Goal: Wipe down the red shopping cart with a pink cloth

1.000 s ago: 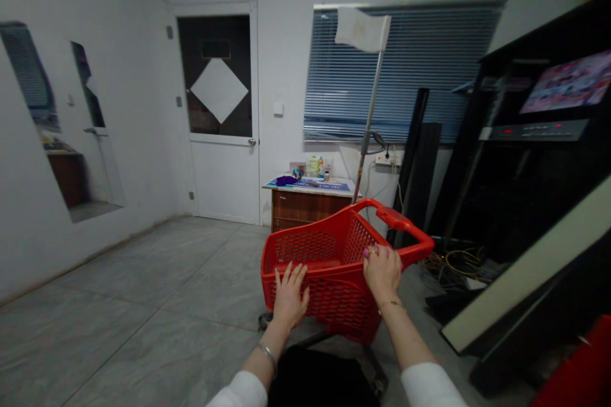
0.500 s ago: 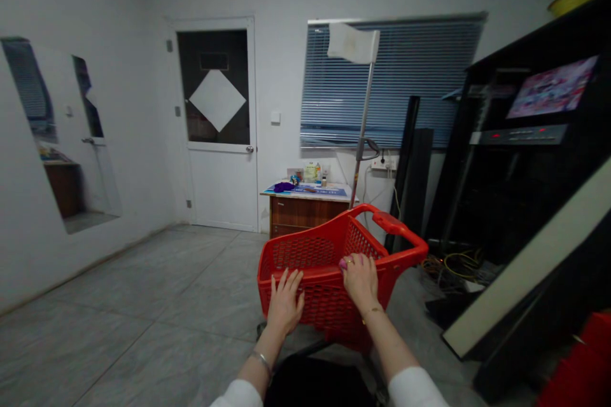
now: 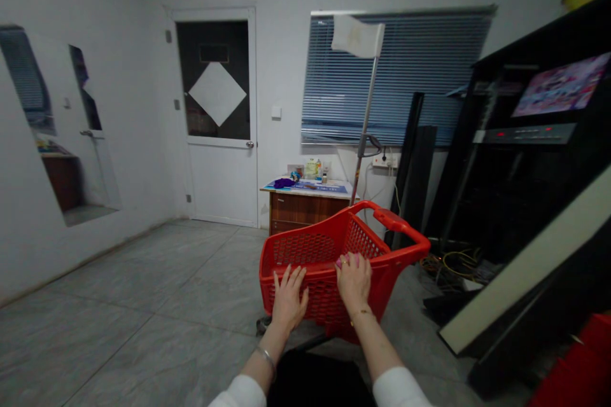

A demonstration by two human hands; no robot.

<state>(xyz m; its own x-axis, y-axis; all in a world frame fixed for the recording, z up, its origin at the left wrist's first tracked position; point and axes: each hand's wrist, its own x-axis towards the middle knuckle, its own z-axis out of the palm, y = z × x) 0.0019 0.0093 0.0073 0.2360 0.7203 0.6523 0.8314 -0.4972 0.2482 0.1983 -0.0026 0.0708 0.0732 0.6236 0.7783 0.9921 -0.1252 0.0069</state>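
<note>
A small red plastic shopping cart (image 3: 315, 248) with a mesh basket stands on the tiled floor in front of me, its handle (image 3: 398, 224) at the right. My left hand (image 3: 288, 299) lies flat on the basket's near wall, fingers spread. My right hand (image 3: 354, 280) sits on the basket's near rim with its fingers curled over the edge. A metal pole (image 3: 365, 133) with a white flag (image 3: 357, 37) rises from the cart's far side.
A wooden cabinet (image 3: 305, 206) with bottles and papers stands below the blinds (image 3: 396, 76). A white door (image 3: 219, 121) is at the back left. A black machine with a screen (image 3: 539, 159) fills the right, with cables (image 3: 453, 261) on the floor beside it.
My right hand has slid left along the basket rim, from near the handle toward the middle. My left hand has stayed on the near wall. The view has shifted slightly.
</note>
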